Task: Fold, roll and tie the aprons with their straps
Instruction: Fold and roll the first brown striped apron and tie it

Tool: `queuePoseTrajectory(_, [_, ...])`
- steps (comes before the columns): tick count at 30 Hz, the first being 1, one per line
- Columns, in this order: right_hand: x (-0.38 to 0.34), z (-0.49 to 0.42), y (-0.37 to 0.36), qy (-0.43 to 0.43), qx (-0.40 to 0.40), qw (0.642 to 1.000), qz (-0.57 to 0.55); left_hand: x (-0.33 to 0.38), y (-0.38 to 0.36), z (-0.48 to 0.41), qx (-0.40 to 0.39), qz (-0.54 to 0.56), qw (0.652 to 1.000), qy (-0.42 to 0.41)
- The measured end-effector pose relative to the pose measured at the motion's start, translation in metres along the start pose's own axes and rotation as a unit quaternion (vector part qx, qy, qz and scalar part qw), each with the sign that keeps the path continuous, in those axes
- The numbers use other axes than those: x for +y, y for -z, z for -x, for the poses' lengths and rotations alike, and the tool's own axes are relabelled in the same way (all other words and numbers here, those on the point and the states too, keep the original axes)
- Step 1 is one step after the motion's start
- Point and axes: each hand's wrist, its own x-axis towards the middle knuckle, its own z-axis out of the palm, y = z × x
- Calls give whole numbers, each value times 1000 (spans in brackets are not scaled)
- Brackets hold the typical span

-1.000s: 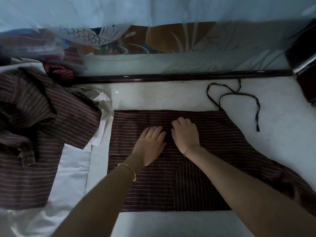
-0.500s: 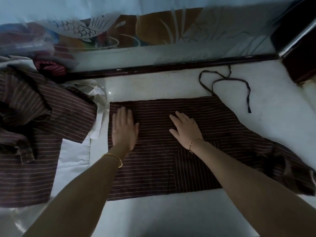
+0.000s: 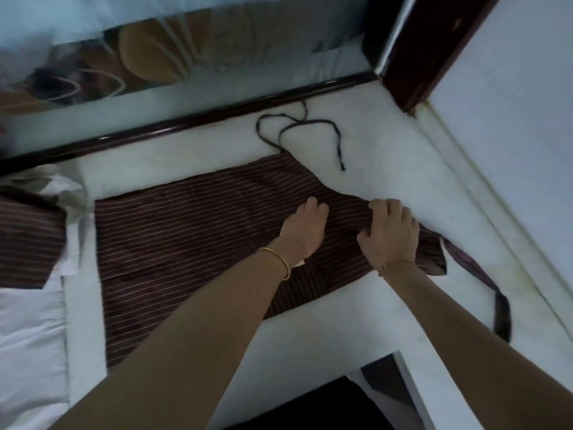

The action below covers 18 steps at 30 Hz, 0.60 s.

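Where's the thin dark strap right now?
Head view: the thin strap lies loose on the white surface past the apron's far right corner, just short of the dark rail, beyond the right hand.

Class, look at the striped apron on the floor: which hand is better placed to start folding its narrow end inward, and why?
Right. The right hand sits on the narrow end of the striped apron, fingers curled over its far edge. The left hand presses nearer the wider middle.

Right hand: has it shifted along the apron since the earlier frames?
Yes. The right hand has gone rightward along the striped apron, from its middle to its narrow right end.
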Motion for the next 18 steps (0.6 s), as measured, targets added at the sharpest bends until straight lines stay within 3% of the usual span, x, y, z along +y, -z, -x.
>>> queuePoseTrajectory(5, [58, 5, 3, -40, -64, 992, 100, 38, -8, -30, -110, -25, 992, 50])
queuePoseTrajectory(8, [90, -6, 7, -53, -151, 982, 102, 47, -5, -39, -148, -45, 984, 91])
queuePoseTrajectory(12, [107, -27, 4, -75, -167, 981, 63, 54, -5, -42, -173, -76, 975, 121])
queuePoseTrajectory(18, [116, -47, 4, -67, -353, 928, 100, 50, -5, -38, -208, -121, 960, 141])
